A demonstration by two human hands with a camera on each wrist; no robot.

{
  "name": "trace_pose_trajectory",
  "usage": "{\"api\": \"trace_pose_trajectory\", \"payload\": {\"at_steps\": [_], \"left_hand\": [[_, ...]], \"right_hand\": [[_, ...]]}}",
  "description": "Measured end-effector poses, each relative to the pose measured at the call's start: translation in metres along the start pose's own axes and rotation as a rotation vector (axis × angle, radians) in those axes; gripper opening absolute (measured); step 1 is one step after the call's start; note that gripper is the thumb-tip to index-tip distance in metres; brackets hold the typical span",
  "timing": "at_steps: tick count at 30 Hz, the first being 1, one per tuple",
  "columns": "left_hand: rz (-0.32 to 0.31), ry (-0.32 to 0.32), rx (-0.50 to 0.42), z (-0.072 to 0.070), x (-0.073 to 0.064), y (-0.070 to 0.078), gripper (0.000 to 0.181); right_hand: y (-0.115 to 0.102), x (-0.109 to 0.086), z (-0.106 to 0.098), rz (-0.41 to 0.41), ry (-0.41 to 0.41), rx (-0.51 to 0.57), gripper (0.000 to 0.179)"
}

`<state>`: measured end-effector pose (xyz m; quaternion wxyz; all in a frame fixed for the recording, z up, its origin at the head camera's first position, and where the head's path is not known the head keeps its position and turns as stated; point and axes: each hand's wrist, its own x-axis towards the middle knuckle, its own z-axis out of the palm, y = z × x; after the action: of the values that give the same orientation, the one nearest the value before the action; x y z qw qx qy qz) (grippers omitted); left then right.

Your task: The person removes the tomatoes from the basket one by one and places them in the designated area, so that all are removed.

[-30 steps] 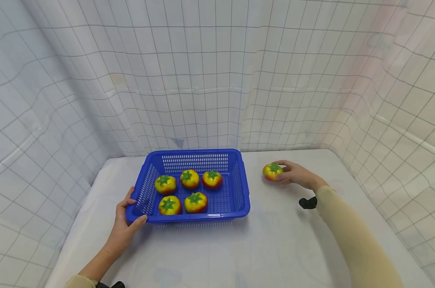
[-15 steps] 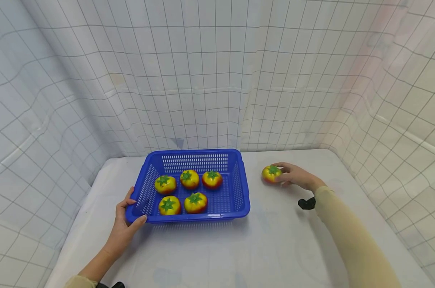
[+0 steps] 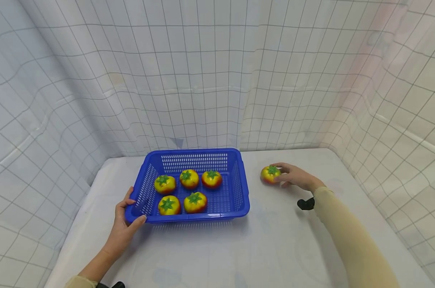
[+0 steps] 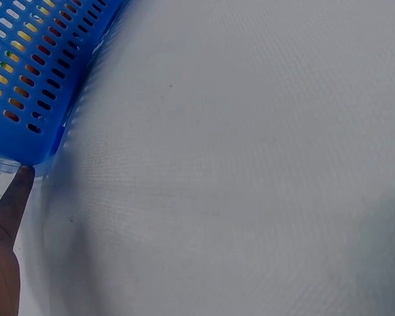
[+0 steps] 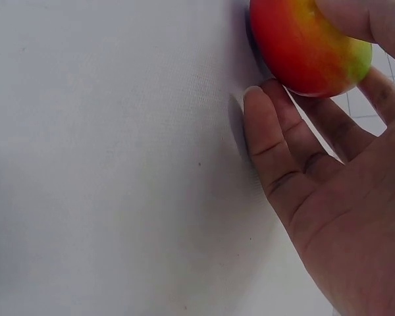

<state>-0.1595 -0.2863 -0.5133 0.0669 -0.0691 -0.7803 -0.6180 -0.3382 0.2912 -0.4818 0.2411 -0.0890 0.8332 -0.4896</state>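
I'm seeing a glossy, green-topped, yellow-and-red tomato (image 3: 268, 175) sitting top up, apart from the right side of a blue slotted basket (image 3: 203, 217). Inside it, five similar tomatoes (image 3: 189, 180) are resting top up, three behind and two in front.

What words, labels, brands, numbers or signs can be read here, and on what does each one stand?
None: no lettering shows on the blue plastic mesh basket or the round, glossy yellow-and-red fruits.
Faint patches on the white, grid-lined sheeting are too indistinct to read.
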Motion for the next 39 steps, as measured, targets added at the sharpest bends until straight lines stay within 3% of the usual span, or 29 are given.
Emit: {"api": "trace_pose_trajectory", "payload": {"at_steps": [16, 39], "left_hand": [[-0.023, 0.019, 0.043, 0.0013, -0.0018, 0.0016, 0.055], [-0.043, 0.042, 0.067, 0.0040, -0.0013, 0.0049, 0.055]], "right_hand": [[0.0050, 0.0032, 0.0022, 0.026, 0.008, 0.014, 0.075], [0.0068, 0.0016, 0.0015, -0.002, 0.000, -0.002, 0.074]]}}
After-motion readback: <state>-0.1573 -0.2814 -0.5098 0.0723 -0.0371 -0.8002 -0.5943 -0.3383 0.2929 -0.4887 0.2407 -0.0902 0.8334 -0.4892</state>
